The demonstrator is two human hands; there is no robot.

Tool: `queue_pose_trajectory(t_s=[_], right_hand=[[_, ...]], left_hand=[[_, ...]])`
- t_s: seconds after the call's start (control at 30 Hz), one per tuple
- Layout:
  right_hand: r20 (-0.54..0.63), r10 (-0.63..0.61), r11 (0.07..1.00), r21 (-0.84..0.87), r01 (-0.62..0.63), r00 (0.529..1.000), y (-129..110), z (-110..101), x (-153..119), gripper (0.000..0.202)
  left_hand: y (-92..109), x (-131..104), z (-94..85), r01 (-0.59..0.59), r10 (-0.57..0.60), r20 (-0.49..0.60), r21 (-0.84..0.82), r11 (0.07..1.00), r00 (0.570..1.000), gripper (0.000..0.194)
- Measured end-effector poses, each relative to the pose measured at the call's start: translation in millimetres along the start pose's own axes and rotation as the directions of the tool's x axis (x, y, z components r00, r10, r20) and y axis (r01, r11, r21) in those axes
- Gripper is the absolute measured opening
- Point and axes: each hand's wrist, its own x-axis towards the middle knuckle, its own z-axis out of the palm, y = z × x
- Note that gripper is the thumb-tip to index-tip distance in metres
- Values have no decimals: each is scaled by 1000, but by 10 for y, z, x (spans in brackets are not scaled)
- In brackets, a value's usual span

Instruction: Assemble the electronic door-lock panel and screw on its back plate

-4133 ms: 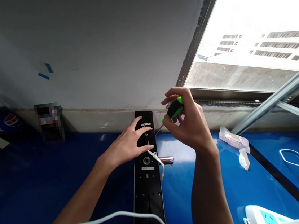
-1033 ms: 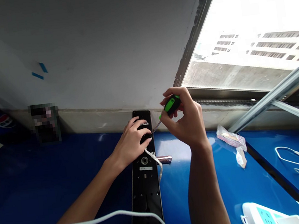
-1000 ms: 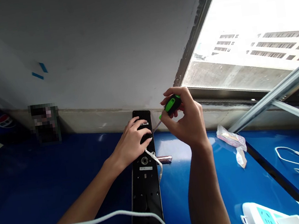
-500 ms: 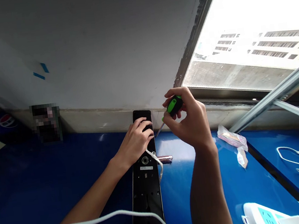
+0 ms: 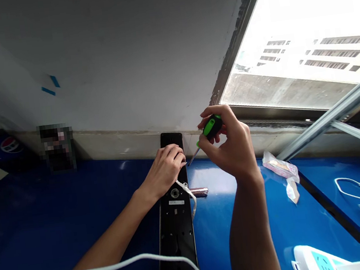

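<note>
A long black plate (image 5: 181, 222), which looks like the back of a door lock, lies lengthwise on the blue table, its far end by the wall. My left hand (image 5: 168, 165) rests on its upper part, fingers bent and drawn together; whatever lies under the fingertips is hidden. A white cable (image 5: 186, 188) comes out beneath that hand and curves along the plate's right edge. In my right hand (image 5: 231, 139) is a green and black screwdriver (image 5: 212, 125), gripped by its handle. The shaft slants down left, the tip close to my left fingertips.
Beside the plate lies a brown, shiny cylinder (image 5: 200, 192). A thick white cord (image 5: 117, 264) crosses the foreground. To the right are a plastic packet (image 5: 279, 167), a white power strip (image 5: 316, 258), a coiled white cable (image 5: 351, 192) and a metal bar (image 5: 331, 114).
My left fingers have drawn closer together on the plate. The screwdriver in my right hand has shifted very slightly right. The rest looks much the same.
</note>
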Motion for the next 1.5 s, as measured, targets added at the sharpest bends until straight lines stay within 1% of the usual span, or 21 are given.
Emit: queue_pose_trajectory(t_s=[0.13,0.3,0.5,0.67,0.87,0.97,1.03,1.13,1.23,1.33,1.4,1.5], right_hand=[[0,9,1000,3,-9,1000,0,-8,7,37],[5,12,1000,13,-12,1000,8,-7,9,38],[7,14,1000,16,-15,1000,8,-12,8,37],[5,13,1000,11,-13,1000,17,-14,4,38],[4,19,1000,23,-19,1000,20,-26,1,38],[3,16,999,30,-16,1000,21,-27,4,38],[1,16,1000,27,-16,1000,23,-31,6,38],[1,24,999,27,-24,1000,20,-57,1,40],[2,69,996,56,-69,998,17,-109,-42,43],[-1,163,981,105,-162,987,36,-167,-143,43],[2,226,966,131,-224,974,60,-206,-233,43],[20,302,941,157,-301,953,93,-283,-379,43]], left_hand=[[-9,3,14,-16,16,-7,21,1000,1000,9],[-12,1,24,-62,63,-2,100,993,998,12],[12,0,28,-56,56,-1,126,991,998,13],[19,-2,38,-89,90,-2,159,983,996,14],[10,-1,30,-52,52,3,118,992,999,9],[26,6,19,-67,67,1,111,992,998,10],[43,14,-4,-81,81,-3,101,992,997,11],[75,27,-71,-69,70,-19,62,996,997,11],[130,39,-157,-63,63,-23,28,998,998,9],[223,59,-229,-74,74,-22,-1,997,997,7],[302,79,-257,-62,62,-1,-34,998,998,5],[440,119,-269,-5,10,60,-76,997,998,5]])
